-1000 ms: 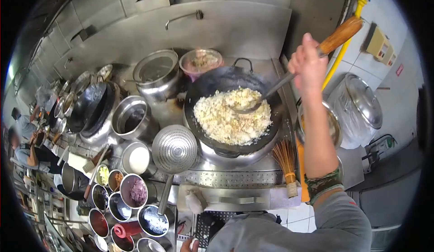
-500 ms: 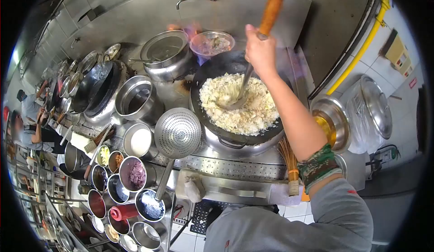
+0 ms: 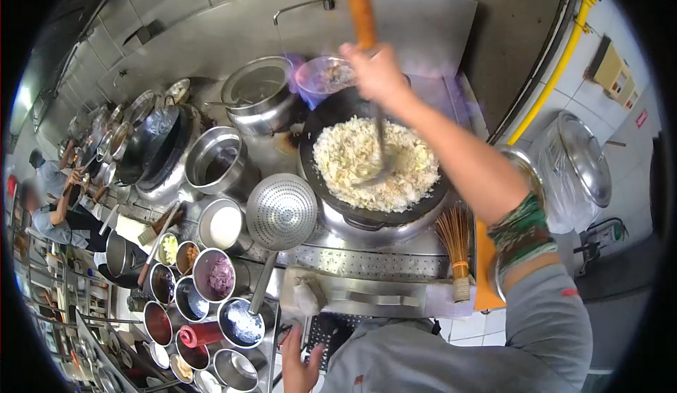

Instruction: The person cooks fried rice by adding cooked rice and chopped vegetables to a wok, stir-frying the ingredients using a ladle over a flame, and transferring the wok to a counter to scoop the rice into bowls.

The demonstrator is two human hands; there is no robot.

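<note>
Ladle (image 3: 381, 135): swung over since half a second ago; its wooden handle leaned up to the right then, and leans up to the left now, with the dipping end a little further right in the food.
Right hand (image 3: 377, 74): gone left with it, wrapped round the ladle near the low end of the wood, slightly blurred.
Left hand (image 3: 301, 368): back in my sight, spread wide with nothing visible in it, below the table's (image 3: 395, 260) front edge and nearest the grey-white cloth (image 3: 305, 295).
Wok (image 3: 335, 111): on the burner beneath the right hand, a pale, rice-like mixture (image 3: 345, 154) heaped across its middle, the ladle's scoop sunk in it.
Strainer (image 3: 282, 213): just left of the wok, handle towards the cook; a pot of dark liquid (image 3: 245, 171) stands beyond it.
Brush (image 3: 460, 276): right of the wok, bristles pointing that way.
Small pots: grouped at left, one holding purple chopped pieces (image 3: 222, 278), with a red bottle (image 3: 201, 334) lying among them.
Far left: two people in grey tops; a nearer one (image 3: 63, 224) has raised arms.
</note>
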